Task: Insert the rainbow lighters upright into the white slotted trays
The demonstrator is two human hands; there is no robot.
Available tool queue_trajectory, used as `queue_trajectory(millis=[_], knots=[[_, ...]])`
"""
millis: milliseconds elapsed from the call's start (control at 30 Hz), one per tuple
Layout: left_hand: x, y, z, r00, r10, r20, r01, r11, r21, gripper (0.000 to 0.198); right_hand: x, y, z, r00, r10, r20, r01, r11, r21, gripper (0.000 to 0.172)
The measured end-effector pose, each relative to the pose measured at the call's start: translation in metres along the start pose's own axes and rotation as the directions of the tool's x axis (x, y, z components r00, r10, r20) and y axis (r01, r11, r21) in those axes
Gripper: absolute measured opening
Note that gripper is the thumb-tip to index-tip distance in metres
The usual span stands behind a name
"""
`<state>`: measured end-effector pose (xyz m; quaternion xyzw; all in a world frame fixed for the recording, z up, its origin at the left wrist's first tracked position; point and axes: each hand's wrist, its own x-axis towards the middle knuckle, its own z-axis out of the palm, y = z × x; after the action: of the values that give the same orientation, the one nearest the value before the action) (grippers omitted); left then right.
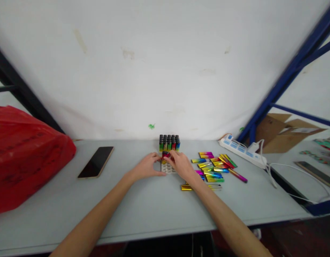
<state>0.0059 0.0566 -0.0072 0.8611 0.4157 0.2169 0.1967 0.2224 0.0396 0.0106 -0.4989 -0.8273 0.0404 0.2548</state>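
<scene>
A white slotted tray [167, 168] lies on the grey table [143, 203] between my hands. My left hand [148, 166] rests against the tray's left edge, fingers curled around it. My right hand [182, 165] pinches a small lighter [165, 155] with a red and black top, standing at the tray's far edge. Behind it stands a block of upright lighters [169, 142] with black tops. Several loose rainbow-coloured lighters [214, 166] lie scattered just right of my right hand.
A dark phone [96, 162] lies at the left, and a big red plastic bag [23, 153] farther left. A white power strip [242, 150] with a cable sits at the right, near a cardboard box [282, 132] and blue shelf posts. A white wall closes off the back.
</scene>
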Motion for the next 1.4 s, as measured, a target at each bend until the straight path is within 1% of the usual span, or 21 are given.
queue_trajectory(millis=[200, 333, 433, 500, 567, 633, 700, 800, 867, 933, 1000, 1067, 1167, 1267, 1333, 1400], knots=[[0.001, 0.000, 0.000, 1.000, 0.001, -0.007, -0.001, 1.000, -0.010, 0.062, -0.001, -0.007, 0.000, 0.999, -0.011, 0.036, 0.014, 0.996, -0.090, 0.027], [0.001, 0.000, 0.000, 1.000, -0.012, -0.001, 0.012, 1.000, 0.005, 0.062, -0.002, 0.002, -0.005, 0.998, -0.056, 0.036, 0.059, 0.996, -0.070, 0.028], [0.001, 0.000, 0.000, 1.000, -0.010, -0.005, 0.010, 1.000, 0.012, 0.063, -0.005, 0.025, -0.020, 0.999, -0.052, -0.004, 0.052, 0.998, -0.025, 0.026], [0.001, 0.000, 0.000, 1.000, -0.009, -0.009, 0.009, 1.000, 0.010, 0.063, -0.010, 0.049, -0.034, 0.999, -0.036, -0.023, 0.035, 0.999, -0.025, 0.024], [0.000, -0.001, 0.000, 1.000, -0.016, -0.012, 0.016, 1.000, 0.008, 0.063, -0.019, 0.076, -0.050, 1.000, -0.019, -0.005, 0.018, 1.000, -0.016, 0.019], [0.000, -0.001, 0.001, 1.000, -0.023, -0.010, 0.023, 1.000, 0.003, 0.064, -0.028, 0.100, -0.062, 0.998, 0.029, 0.059, -0.028, 0.999, -0.020, 0.019], [0.000, -0.002, 0.001, 1.000, -0.022, -0.006, 0.022, 1.000, -0.003, 0.065, -0.037, 0.119, -0.070, 0.984, 0.102, 0.145, -0.097, 0.995, -0.038, 0.026], [0.000, -0.002, 0.001, 1.000, -0.010, -0.009, 0.010, 1.000, -0.010, 0.064, -0.042, 0.131, -0.071, 0.946, 0.192, 0.261, -0.183, 0.981, -0.059, 0.036], [0.000, -0.002, 0.001, 1.000, -0.012, -0.013, 0.012, 1.000, -0.010, 0.064, -0.039, 0.131, -0.067, 0.926, 0.228, 0.300, -0.219, 0.974, -0.065, 0.039], [0.000, -0.001, 0.001, 1.000, -0.019, -0.012, 0.019, 1.000, -0.005, 0.064, -0.035, 0.129, -0.062, 0.920, 0.236, 0.312, -0.219, 0.972, -0.089, 0.037], [0.000, 0.000, 0.000, 1.000, -0.021, -0.009, 0.021, 1.000, 0.000, 0.065, -0.030, 0.125, -0.057, 0.929, 0.207, 0.306, -0.176, 0.976, -0.127, 0.029], [0.000, 0.000, 0.000, 1.000, -0.020, -0.005, 0.020, 1.000, 0.002, 0.065, -0.027, 0.122, -0.053, 0.952, 0.163, 0.259, -0.132, 0.983, -0.131, 0.023], [0.000, 0.001, 0.000, 1.000, -0.016, 0.000, 0.016, 1.000, -0.005, 0.065, -0.025, 0.115, -0.052, 0.984, 0.129, 0.121, -0.129, 0.992, -0.011, 0.028], [-0.001, 0.002, -0.001, 1.000, -0.012, -0.007, 0.012, 1.000, -0.013, 0.064, -0.023, 0.103, -0.051, 0.989, 0.142, 0.044, -0.147, 0.976, 0.159, 0.036], [-0.001, 0.002, -0.001, 1.000, -0.009, -0.009, 0.008, 1.000, -0.015, 0.064, -0.020, 0.094, -0.047, 0.992, 0.130, 0.001, -0.126, 0.960, 0.252, 0.036], [-0.001, 0.002, -0.001, 1.000, -0.007, -0.009, 0.007, 1.000, -0.014, 0.064, -0.017, 0.087, -0.040, 0.987, 0.147, -0.057, -0.120, 0.934, 0.337, 0.037]])
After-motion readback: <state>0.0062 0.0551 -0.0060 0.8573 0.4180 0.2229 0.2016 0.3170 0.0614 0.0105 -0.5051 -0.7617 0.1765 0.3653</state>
